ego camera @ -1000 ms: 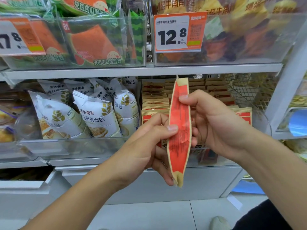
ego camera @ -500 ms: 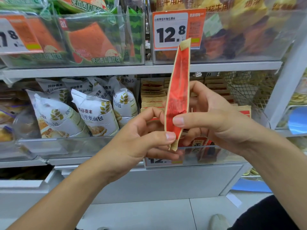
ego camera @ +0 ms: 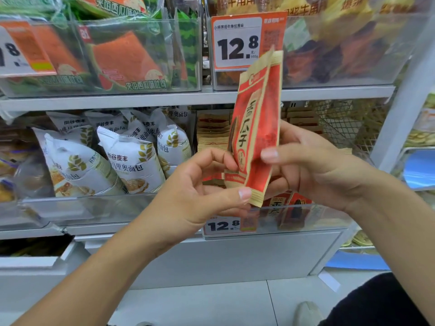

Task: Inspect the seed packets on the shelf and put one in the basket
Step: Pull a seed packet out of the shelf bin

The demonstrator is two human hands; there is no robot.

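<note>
Head view: the seed packet (ego camera: 255, 128), edge-on a second ago, now turns its printed front to the camera, pinched low by the left hand (ego camera: 195, 191) and right hand (ego camera: 313, 168) — inspection seemingly continuing. Behind, more packets (ego camera: 213, 135); left, bread bags (ego camera: 131, 156). No basket visible.

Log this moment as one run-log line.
phase: inspecting | held: red and tan paper seed packet, upright | left hand: pinching bottom | right hand: gripping middle | basket: unseen

Stacked tan-and-red seed packets on the shelf (ego camera: 213, 135): partly hidden behind the held red paper packet (ego camera: 255, 128); print perhaps illegible from blur.
</note>
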